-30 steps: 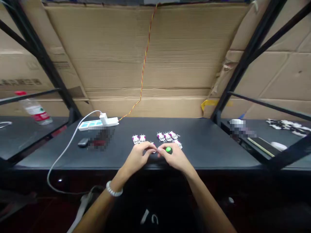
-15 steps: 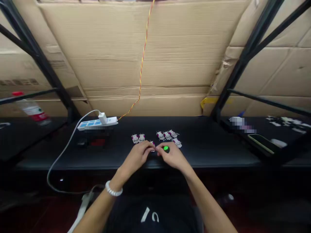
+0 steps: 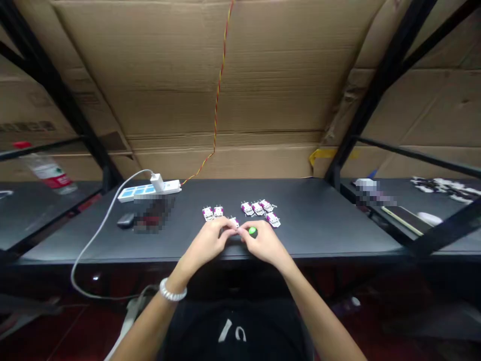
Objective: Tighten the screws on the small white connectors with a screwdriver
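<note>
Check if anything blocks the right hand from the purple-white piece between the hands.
Nothing visible does: the right hand is at the near end of the purple-white piece; contact itself is unclear.

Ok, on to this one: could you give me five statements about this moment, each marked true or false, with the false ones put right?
1. The fingertips of the left hand and the right hand are close together. True.
2. The green-topped object is in the left hand. False: the right hand holds it.
3. Four white-and-purple pieces lie grouped beyond the right hand. True.
4. The power strip has nothing plugged in. False: a white plug stands in it.
5. A white bracelet circles the left wrist. True.
</note>
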`<state>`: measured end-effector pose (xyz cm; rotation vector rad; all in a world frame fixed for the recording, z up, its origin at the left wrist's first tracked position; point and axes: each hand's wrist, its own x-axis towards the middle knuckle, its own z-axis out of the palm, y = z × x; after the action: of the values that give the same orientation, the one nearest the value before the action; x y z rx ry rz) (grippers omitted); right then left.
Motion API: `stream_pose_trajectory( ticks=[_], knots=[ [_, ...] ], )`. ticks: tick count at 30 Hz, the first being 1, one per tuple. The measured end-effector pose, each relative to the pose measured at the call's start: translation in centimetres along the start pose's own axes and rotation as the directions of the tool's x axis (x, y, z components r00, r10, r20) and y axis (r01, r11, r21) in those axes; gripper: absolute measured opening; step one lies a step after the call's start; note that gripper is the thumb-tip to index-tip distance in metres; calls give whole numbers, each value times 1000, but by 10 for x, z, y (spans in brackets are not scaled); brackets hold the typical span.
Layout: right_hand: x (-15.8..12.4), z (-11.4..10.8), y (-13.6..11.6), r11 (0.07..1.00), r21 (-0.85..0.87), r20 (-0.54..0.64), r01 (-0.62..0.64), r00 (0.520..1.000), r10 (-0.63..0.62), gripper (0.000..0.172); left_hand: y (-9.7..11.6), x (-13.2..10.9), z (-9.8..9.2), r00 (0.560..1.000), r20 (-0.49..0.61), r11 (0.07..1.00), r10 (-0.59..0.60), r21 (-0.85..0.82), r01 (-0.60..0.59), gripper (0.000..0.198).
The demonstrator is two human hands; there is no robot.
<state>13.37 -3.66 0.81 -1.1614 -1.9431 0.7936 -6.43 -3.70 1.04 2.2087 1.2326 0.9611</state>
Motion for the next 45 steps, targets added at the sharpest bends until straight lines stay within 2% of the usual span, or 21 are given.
stream_pose_trajectory(
  ticks=[3, 8, 15, 45],
  knots=[
    [1, -1, 0, 1000, 3, -14, -7, 1000, 7, 26, -6, 1, 3, 1000, -28, 1000, 7, 19, -6, 14],
    [2, -10, 2, 1000, 23, -71, -6, 997, 7, 21, -16, 3, 11, 991, -92, 986, 92, 144, -79, 15],
    [2, -18, 4, 999, 29, -82, -17, 996, 19, 18, -24, 1, 26, 990, -115, 962, 84, 269, -51, 16],
    [-3, -28, -4, 1000, 18, -101, -9, 995, 11, 16, -15, -3, 34, 993, -104, 937, 52, 349, -13, 19]
  ],
)
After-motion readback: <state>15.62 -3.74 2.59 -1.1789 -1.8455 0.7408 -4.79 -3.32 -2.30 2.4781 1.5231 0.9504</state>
